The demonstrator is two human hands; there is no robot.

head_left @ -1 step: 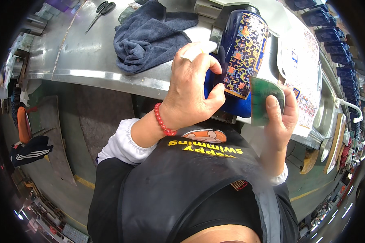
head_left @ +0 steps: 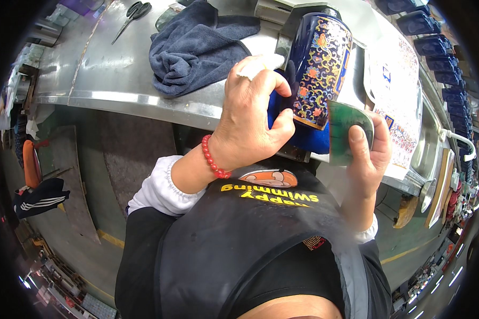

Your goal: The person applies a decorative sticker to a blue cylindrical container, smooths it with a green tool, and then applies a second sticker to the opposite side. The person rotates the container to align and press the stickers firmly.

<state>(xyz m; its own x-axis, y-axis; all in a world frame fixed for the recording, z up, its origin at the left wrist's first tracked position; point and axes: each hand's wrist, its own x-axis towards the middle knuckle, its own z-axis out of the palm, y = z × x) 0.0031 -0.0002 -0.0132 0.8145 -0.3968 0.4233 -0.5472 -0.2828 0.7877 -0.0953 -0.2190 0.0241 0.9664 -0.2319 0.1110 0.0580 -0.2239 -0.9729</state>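
Change: none discernible against the frame just preceding; both hands, vase and green sheet match it. Reading: the work is in a brief hold, at the same stage.

Vase (head_left: 322,64), dark blue with multicoloured floral pattern: lies at a slant, narrow neck turned away from the wearer, broad end toward the wearer, over a bright blue padded support (head_left: 313,141).

Left hand (head_left: 250,114): just left of the vase, fingers bent, a gap between thumb tip and index tip. White material (head_left: 253,69) sits at the fingers on the side away from the wearer. Whether these fingers grip it or press on the vase, I cannot tell; the hand's own back blocks the view.

Right hand (head_left: 368,159): right of the vase's near end, thumb pressing a flexible green sheet (head_left: 339,135) against the fingers, a firm pinch. The sheet's left edge stands right beside the vase; contact uncertain.

Containers: the vase's interior does not show. A metal sink (head_left: 427,117) lies well right of the vase; its contents are not readable.

Others: patterned paper sheet (head_left: 394,80) spread right of the vase; crumpled dark towel (head_left: 197,50) left of it; black-handled scissors (head_left: 135,13) farther left.
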